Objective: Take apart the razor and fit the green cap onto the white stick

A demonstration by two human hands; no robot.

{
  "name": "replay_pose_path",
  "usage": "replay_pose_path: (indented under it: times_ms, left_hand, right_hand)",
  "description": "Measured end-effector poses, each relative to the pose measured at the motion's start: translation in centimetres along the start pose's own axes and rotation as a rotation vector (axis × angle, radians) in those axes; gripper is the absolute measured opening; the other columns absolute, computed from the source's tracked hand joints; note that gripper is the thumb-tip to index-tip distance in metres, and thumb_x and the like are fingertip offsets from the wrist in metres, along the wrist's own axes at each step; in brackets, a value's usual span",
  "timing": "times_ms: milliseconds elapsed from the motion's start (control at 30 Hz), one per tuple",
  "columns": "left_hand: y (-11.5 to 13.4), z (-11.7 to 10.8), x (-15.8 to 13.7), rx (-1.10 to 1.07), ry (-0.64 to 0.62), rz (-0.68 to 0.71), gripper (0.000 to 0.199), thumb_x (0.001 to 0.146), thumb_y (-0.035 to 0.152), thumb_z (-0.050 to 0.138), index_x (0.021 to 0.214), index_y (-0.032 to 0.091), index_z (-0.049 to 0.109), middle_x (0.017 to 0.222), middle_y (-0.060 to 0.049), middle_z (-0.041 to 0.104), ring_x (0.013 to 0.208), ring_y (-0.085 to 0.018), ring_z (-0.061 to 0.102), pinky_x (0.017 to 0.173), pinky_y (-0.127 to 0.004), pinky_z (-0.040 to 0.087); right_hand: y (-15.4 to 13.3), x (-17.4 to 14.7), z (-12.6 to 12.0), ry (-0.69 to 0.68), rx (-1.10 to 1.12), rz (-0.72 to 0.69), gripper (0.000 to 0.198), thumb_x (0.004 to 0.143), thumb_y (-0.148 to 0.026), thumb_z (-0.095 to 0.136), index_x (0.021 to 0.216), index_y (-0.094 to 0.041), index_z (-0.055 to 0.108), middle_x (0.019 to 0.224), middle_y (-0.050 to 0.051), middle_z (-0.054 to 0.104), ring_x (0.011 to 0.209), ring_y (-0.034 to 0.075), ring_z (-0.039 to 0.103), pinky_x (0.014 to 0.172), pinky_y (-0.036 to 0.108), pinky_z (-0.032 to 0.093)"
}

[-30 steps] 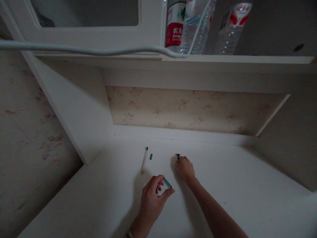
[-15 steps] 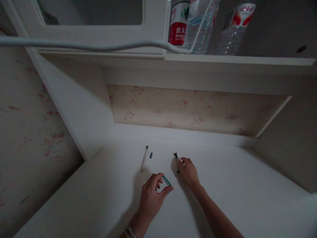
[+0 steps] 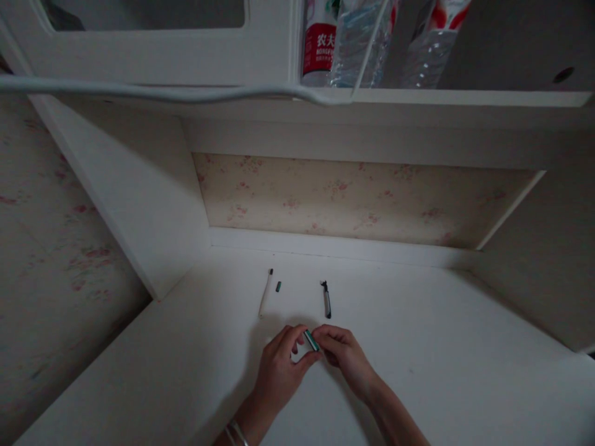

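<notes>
My left hand (image 3: 284, 364) holds a green and white razor cartridge (image 3: 311, 341) by its ends, between thumb and fingertips. At the cartridge's right side, my right hand (image 3: 343, 355) is closed, with its thumb and forefinger pinched against it. Beyond the hands, a black and silver razor handle (image 3: 327, 301) lies on the white desk (image 3: 418, 334). To the left lies a white toothbrush (image 3: 265, 296) with a dark head. Beside the toothbrush is a smaller-looking green cartridge (image 3: 278, 286).
An overhead shelf (image 3: 446, 98) holds plastic bottles (image 3: 320, 46), and a pale cable (image 3: 176, 93) runs across in front of it. White side panels (image 3: 125, 198) bound the desk left and right. Floral wallpaper (image 3: 362, 195) covers the back.
My right hand has let go of the razor handle, leaving it on the desk, and has come back to the cartridge in my left hand. The view has shifted slightly.
</notes>
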State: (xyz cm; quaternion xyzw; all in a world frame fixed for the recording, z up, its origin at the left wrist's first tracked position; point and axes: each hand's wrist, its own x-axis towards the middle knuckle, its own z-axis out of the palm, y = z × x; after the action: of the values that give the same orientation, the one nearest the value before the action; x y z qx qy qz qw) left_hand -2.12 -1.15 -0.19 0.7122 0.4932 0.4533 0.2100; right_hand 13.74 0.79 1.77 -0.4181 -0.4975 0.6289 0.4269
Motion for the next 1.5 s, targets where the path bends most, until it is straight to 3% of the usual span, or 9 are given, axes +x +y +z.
replay_pose_path:
  times_ms: [300, 533, 733, 933, 1033, 1200, 1333, 1433, 1500]
  left_hand:
    - [0.3, -0.2, 0.3, -0.11, -0.107, -0.015, 0.044, 0.072, 0.026, 0.072, 0.114, 0.028, 0.057, 0.085, 0.0, 0.06, 0.066, -0.014, 0.053, 0.059, -0.024, 0.047]
    - [1.1, -1.2, 1.1, -0.315, -0.189, -0.036, 0.023, 0.085, 0.025, 0.057, 0.106, 0.025, 0.066, 0.093, -0.005, 0.063, 0.079, -0.016, 0.059, 0.068, -0.024, 0.048]
    - [1.1, -1.4, 1.3, -0.397, -0.169, -0.119, 0.017, 0.084, 0.027, 0.057, 0.094, 0.02, 0.069, 0.083, -0.005, 0.065, 0.071, -0.015, 0.059, 0.061, -0.023, 0.047]
    - [0.1, -1.5, 1.5, -0.588, -0.032, -0.319, 0.026, 0.081, 0.035, 0.06, 0.095, 0.015, 0.066, 0.076, -0.005, 0.065, 0.063, -0.015, 0.059, 0.051, -0.023, 0.048]
    - [0.1, -1.8, 1.7, -0.669, 0.041, -0.371, 0.028, 0.078, 0.035, 0.064, 0.096, 0.014, 0.065, 0.08, -0.006, 0.067, 0.065, -0.016, 0.06, 0.05, -0.024, 0.049]
    - [0.7, -2.6, 2.0, -0.787, 0.092, -0.439, 0.031, 0.074, 0.033, 0.068, 0.097, 0.013, 0.066, 0.086, -0.008, 0.069, 0.065, -0.015, 0.06, 0.053, -0.024, 0.05]
    - [0.9, -3.1, 2.1, -0.836, 0.111, -0.485, 0.032, 0.072, 0.034, 0.07, 0.096, 0.013, 0.067, 0.086, -0.009, 0.07, 0.064, -0.014, 0.06, 0.053, -0.023, 0.049]
    - [0.7, -3.3, 2.1, -0.877, 0.118, -0.504, 0.033, 0.073, 0.035, 0.07, 0.097, 0.013, 0.068, 0.085, -0.01, 0.07, 0.066, -0.014, 0.06, 0.053, -0.022, 0.047]
    - [0.6, -3.4, 2.1, -0.91, 0.117, -0.514, 0.034, 0.072, 0.035, 0.071, 0.098, 0.013, 0.069, 0.089, -0.011, 0.07, 0.066, -0.014, 0.06, 0.054, -0.023, 0.047]
  right_hand:
    - [-0.4, -0.1, -0.8, -0.023, -0.001, -0.013, 0.021, 0.076, -0.033, 0.064, 0.067, -0.014, 0.063, 0.052, -0.006, 0.036, 0.047, 0.007, 0.02, 0.045, 0.025, 0.012]
    - [-0.3, -0.2, -1.2, -0.081, 0.026, 0.013, 0.019, 0.074, -0.026, 0.063, 0.061, -0.014, 0.059, 0.051, -0.006, 0.037, 0.047, 0.008, 0.021, 0.046, 0.026, 0.01]
    - [-0.8, 0.1, -0.7, -0.091, -0.01, 0.058, 0.023, 0.073, -0.034, 0.065, 0.061, -0.014, 0.06, 0.047, -0.007, 0.034, 0.045, 0.008, 0.021, 0.045, 0.025, 0.011]
    - [-0.7, 3.7, -0.4, 0.062, -0.072, 0.043, 0.036, 0.08, -0.051, 0.051, 0.075, -0.016, 0.059, 0.052, -0.007, 0.036, 0.042, 0.009, 0.025, 0.041, 0.022, 0.018]
    - [-0.3, 6.2, 0.6, 0.12, -0.157, 0.013, 0.035, 0.081, -0.049, 0.048, 0.074, -0.016, 0.058, 0.05, -0.007, 0.034, 0.041, 0.009, 0.026, 0.039, 0.022, 0.019]
    - [1.0, 9.5, 3.4, 0.028, -0.358, -0.058, 0.034, 0.079, -0.045, 0.052, 0.067, -0.015, 0.062, 0.051, -0.003, 0.046, 0.048, 0.012, 0.042, 0.045, 0.022, 0.029]
    - [2.1, 11.5, 5.5, -0.01, -0.525, -0.122, 0.022, 0.076, -0.032, 0.057, 0.06, -0.017, 0.061, 0.056, -0.002, 0.053, 0.059, 0.015, 0.05, 0.053, 0.024, 0.032]
    - [2.7, 12.6, 6.8, 0.0, -0.594, -0.165, 0.008, 0.074, -0.023, 0.059, 0.074, -0.019, 0.066, 0.071, 0.001, 0.061, 0.071, 0.018, 0.055, 0.06, 0.026, 0.036]
    - [2.9, 13.1, 7.4, -0.001, -0.603, -0.184, 0.013, 0.074, -0.021, 0.061, 0.085, -0.02, 0.067, 0.079, 0.003, 0.063, 0.076, 0.02, 0.057, 0.061, 0.028, 0.037]
